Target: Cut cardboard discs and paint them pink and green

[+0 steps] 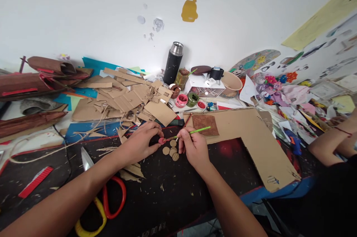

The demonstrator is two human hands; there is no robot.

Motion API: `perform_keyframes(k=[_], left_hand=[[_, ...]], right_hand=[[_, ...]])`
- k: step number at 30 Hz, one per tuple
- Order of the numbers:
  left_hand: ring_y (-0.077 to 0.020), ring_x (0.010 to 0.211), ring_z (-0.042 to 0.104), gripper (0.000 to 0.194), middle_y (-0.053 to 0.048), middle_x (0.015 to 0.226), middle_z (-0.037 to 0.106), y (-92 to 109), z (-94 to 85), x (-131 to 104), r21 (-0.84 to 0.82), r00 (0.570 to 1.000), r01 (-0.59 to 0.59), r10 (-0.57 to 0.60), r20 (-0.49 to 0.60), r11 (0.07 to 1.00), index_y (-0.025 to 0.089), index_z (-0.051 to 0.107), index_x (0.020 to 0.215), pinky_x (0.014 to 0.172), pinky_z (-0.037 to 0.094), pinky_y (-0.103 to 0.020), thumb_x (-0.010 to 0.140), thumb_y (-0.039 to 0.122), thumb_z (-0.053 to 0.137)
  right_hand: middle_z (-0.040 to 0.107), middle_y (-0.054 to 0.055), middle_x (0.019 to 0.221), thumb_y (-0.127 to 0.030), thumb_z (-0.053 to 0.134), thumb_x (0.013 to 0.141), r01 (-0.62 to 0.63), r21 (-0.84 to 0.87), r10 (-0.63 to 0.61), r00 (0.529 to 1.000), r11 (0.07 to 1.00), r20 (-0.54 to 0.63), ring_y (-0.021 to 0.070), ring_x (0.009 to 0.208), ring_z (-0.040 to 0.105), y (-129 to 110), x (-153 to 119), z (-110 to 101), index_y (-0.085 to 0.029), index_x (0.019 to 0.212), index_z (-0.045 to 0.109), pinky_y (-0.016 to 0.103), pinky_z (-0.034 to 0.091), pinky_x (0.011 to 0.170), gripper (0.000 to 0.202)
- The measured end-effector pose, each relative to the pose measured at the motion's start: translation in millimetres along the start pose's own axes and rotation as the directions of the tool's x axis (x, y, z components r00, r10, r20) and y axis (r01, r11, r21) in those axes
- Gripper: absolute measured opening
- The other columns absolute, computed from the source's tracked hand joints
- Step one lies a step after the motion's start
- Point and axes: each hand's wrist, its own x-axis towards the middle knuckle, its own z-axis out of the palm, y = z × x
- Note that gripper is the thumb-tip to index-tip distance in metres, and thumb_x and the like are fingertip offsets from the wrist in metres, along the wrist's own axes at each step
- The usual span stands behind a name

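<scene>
My right hand (194, 148) is closed around a green-handled paintbrush (201, 130), its bristles pointing left. The brush tip touches a small disc painted pinkish red (161, 140), which my left hand (145, 141) grips at its edges between thumb and fingers. Just below the brush, between my hands, lie several plain cardboard discs (166, 151) on the dark table. Behind them stand open paint jars: a pink-red one (181, 100), a green one (193, 99) and a brown one (175, 90).
Large scissors (114, 197) lie by my left forearm. Cardboard scraps (131, 97) are heaped behind my left hand; a cut cardboard sheet (237, 123) covers the right side. A black thermos (173, 64) stands near the wall. Another person's arm (331, 140) is at the right edge.
</scene>
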Motion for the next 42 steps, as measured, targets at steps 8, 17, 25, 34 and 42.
perform_keyframes(k=[8, 17, 25, 34, 42], left_hand=[[-0.0279, 0.114, 0.059, 0.011, -0.007, 0.117, 0.063, -1.4, 0.6, -0.6, -0.002, 1.0, -0.001, 0.001, 0.0, 1.0, 0.025, 0.067, 0.104, 0.101, 0.049, -0.042, 0.098, 0.033, 0.062], [-0.0282, 0.113, 0.06, 0.013, -0.007, 0.116, 0.063, -0.3, -0.6, -1.6, -0.034, 1.0, 0.005, -0.006, -0.017, 0.999, 0.026, 0.064, 0.108, 0.099, 0.05, -0.042, 0.096, 0.031, 0.063], [-0.0295, 0.112, 0.059, 0.01, -0.008, 0.114, 0.063, 0.3, 2.3, -1.0, 0.026, 1.0, 0.01, -0.009, -0.018, 1.0, 0.024, 0.062, 0.098, 0.099, 0.048, -0.044, 0.095, 0.033, 0.065], [-0.0292, 0.114, 0.06, 0.013, -0.007, 0.116, 0.064, 0.2, 2.3, -0.6, 0.023, 0.999, 0.02, -0.02, -0.026, 1.0, 0.024, 0.065, 0.102, 0.1, 0.049, -0.044, 0.095, 0.036, 0.065], [-0.0288, 0.115, 0.058, 0.013, -0.008, 0.117, 0.062, -1.4, 1.6, -0.5, -0.005, 1.0, 0.018, -0.018, 0.003, 1.0, 0.025, 0.066, 0.102, 0.102, 0.048, -0.044, 0.097, 0.036, 0.063]], right_hand=[[0.059, -0.005, 0.054, -0.052, 0.046, 0.11, 0.005, -0.03, -0.007, 0.999, 1.0, -0.046, 0.0119, 0.043, 0.059, -0.7, 2.3, -1.3, -0.022, 0.088, 0.064, 0.021, 0.045, 0.046, 0.041], [0.058, -0.005, 0.053, -0.049, 0.045, 0.11, 0.012, -0.031, -0.012, 1.0, 0.999, -0.005, 0.0119, 0.043, 0.058, -3.6, 1.7, 1.3, -0.022, 0.087, 0.063, 0.021, 0.044, 0.047, 0.04], [0.059, -0.005, 0.054, -0.048, 0.044, 0.111, 0.023, -0.059, -0.022, 1.0, 0.998, 0.005, 0.0122, 0.044, 0.058, -4.2, -0.6, 1.0, -0.022, 0.088, 0.063, 0.022, 0.045, 0.048, 0.04], [0.059, -0.004, 0.055, -0.05, 0.045, 0.11, 0.035, -0.061, -0.039, 0.996, 0.998, -0.076, 0.0125, 0.045, 0.059, -4.3, 1.5, 0.6, -0.023, 0.089, 0.064, 0.022, 0.045, 0.049, 0.04], [0.058, -0.005, 0.053, -0.054, 0.046, 0.109, -0.034, 0.042, 0.035, 0.999, 0.999, -0.018, 0.0118, 0.043, 0.057, -3.1, -3.5, -1.0, -0.022, 0.088, 0.064, 0.021, 0.042, 0.045, 0.042]])
